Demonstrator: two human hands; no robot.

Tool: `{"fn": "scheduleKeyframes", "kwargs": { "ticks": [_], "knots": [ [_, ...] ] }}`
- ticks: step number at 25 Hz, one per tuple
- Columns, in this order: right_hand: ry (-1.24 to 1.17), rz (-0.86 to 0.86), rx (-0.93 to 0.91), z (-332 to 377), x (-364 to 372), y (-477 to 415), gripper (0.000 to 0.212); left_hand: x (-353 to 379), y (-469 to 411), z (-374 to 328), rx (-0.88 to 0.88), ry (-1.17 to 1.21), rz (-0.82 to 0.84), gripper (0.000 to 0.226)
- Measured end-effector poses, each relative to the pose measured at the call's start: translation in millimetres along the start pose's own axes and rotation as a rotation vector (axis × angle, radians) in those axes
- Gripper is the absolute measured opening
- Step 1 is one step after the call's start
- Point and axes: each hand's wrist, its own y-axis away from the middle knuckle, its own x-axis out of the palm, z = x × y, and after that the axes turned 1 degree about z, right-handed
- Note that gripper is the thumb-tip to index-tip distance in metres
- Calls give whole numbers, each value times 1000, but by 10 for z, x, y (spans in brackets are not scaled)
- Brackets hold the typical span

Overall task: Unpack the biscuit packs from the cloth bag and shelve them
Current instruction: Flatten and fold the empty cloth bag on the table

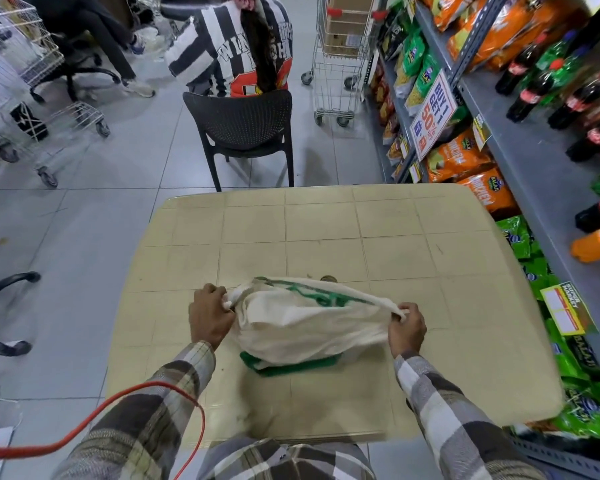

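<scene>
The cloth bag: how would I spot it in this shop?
Beside the snack shelves stands a beige gridded table. On its near half lies the cloth bag, its ends gripped by the left hand and right hand. Cream fabric with green print sets it apart from the shelves' glossy packets.

Grey floor tiles (84,220) are reflecting light; a black chair (243,129) is standing beyond the beige counter (326,230), shelving (520,150) running alongside.

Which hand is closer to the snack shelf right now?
Right. The right hand grips the end of the bag on the side towards the shelf. The left hand grips the opposite end, with the whole bag between it and the shelf.
</scene>
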Motion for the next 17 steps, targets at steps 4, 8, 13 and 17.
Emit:
{"fn": "scheduleKeyframes", "kwargs": {
  "ticks": [4, 8, 13, 17],
  "knots": [
    [-140, -79, 111, -30, -43, -92, 25, -125, -56, 70, 35, 24, -172, 23],
    [-143, -30, 132, 29, 0, -74, 22, -154, -125, -59, -246, 249, -156, 17],
    [-20, 23, -22, 97, -65, -56, 13, -171, -61, 63, -87, -86, -253, 54],
    [5, 15, -167, 160, -224, -158, 28, -363, -67, 160, 136, -55, -178, 39]
  ]
}}
